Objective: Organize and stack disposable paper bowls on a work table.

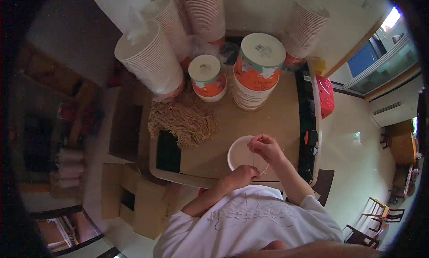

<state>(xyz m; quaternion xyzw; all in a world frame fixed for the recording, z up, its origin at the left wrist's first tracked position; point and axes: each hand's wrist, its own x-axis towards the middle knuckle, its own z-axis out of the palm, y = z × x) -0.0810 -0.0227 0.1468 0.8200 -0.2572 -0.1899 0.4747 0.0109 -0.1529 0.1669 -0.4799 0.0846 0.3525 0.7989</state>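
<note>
Over the white bowl lid (239, 153) | left hand (243, 174) and right hand (264, 147) both pinch a thin string (253, 162) | straw pile (183, 119) lies left | best keep string taut.

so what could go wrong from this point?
The thin string between the left hand and right hand could slip or snap. The white lid lies near the table edge and might slide off. The tall cup stack leans and could topple if bumped.

Both hands (254, 162) pinch thin string (253, 162) over white lid (239, 153); straw pile (183, 119) beside.
</note>
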